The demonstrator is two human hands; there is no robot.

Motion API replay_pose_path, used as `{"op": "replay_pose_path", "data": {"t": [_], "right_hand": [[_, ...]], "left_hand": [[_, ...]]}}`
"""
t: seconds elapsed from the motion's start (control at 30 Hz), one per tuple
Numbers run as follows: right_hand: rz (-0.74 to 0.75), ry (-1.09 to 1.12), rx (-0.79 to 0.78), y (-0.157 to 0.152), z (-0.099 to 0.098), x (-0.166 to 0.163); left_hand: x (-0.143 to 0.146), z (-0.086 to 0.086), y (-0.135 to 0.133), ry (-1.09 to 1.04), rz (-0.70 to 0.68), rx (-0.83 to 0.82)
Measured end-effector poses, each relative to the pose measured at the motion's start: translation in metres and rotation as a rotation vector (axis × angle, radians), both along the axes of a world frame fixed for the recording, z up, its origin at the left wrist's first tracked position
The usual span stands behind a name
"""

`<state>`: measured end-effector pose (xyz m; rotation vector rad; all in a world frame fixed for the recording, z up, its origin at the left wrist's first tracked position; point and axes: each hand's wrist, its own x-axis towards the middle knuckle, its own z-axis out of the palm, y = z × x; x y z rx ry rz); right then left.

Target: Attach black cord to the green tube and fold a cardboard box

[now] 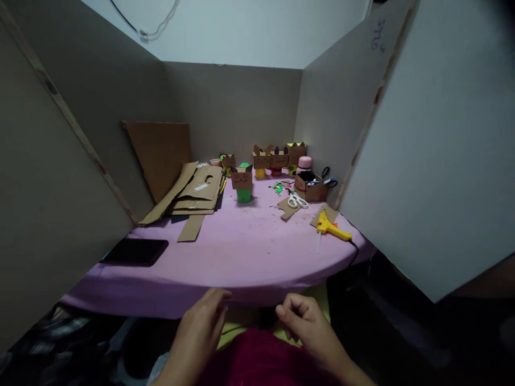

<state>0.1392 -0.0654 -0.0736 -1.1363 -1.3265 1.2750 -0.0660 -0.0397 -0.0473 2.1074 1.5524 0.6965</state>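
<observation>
My left hand [199, 324] hovers below the front edge of the purple-covered table [241, 257], fingers together and lightly curled, with nothing visible in it. My right hand [308, 321] is beside it, fingers curled inward as in a loose pinch; whether it holds anything is not clear. Both hands are over my lap, above a dark red garment [261, 359]. On the table's far side stands a cardboard cat figure on a green cup [242, 185]. Behind it is a row of similar cat figures [273, 159].
A stack of cardboard pieces [193, 193] lies at left, with a dark phone [134, 251] nearer. A yellow glue gun [332, 228], white scissors [298, 201], a small cardboard box [311, 188] and coloured scraps lie at right. Cardboard walls enclose the table.
</observation>
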Motion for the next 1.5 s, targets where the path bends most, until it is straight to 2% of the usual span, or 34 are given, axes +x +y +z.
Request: {"op": "replay_pose_path", "data": {"t": [0.03, 0.13, 0.2, 0.33, 0.5, 0.6, 0.67, 0.73, 0.8, 0.87, 1.07, 1.2, 1.33, 1.43, 1.5], "right_hand": [[0.003, 0.015, -0.001, 0.001, 0.000, 0.000], [0.019, 0.007, 0.015, 0.001, 0.001, -0.002], [0.022, -0.024, 0.019, -0.001, 0.003, -0.004], [0.003, -0.049, 0.012, -0.004, 0.003, -0.005], [-0.007, 0.019, -0.011, -0.004, -0.003, -0.005], [-0.003, 0.044, -0.049, -0.003, -0.004, -0.006], [0.005, 0.045, -0.055, -0.003, -0.003, -0.007], [0.013, 0.032, -0.043, -0.003, 0.000, -0.009], [0.019, 0.005, -0.026, -0.003, 0.002, -0.009], [0.012, -0.027, -0.014, -0.003, 0.003, -0.009], [-0.066, 0.026, -0.031, -0.004, 0.001, -0.001], [-0.017, 0.128, -0.040, -0.008, 0.003, -0.004], [-0.062, 0.192, 0.014, -0.007, 0.001, -0.012], [-0.075, 0.214, 0.002, -0.002, -0.005, -0.014], [-0.027, 0.269, -0.044, 0.001, -0.009, -0.015]], "left_hand": [[0.002, 0.004, -0.002, -0.056, -0.024, 0.005], [0.021, 0.016, -0.012, -0.219, -0.228, -0.121], [0.036, 0.019, -0.019, -0.251, -0.272, -0.212], [0.045, 0.012, -0.025, -0.234, -0.167, -0.247], [0.022, -0.002, -0.018, -0.123, -0.061, -0.147], [0.010, 0.000, -0.011, -0.057, 0.044, -0.041], [0.011, 0.005, -0.009, -0.125, 0.058, -0.008], [0.019, 0.010, -0.012, -0.262, -0.039, -0.069], [0.030, 0.011, -0.017, -0.370, -0.183, -0.206], [0.040, 0.008, -0.023, -0.405, -0.238, -0.318], [0.043, 0.000, -0.028, -0.470, -0.096, -0.411], [0.044, -0.003, -0.027, -0.671, -0.100, -0.556], [0.048, -0.010, -0.026, -0.854, -0.121, -0.746], [0.049, -0.014, -0.024, -0.843, -0.129, -0.705], [0.047, -0.017, -0.022, -0.824, -0.139, -0.698]]}}
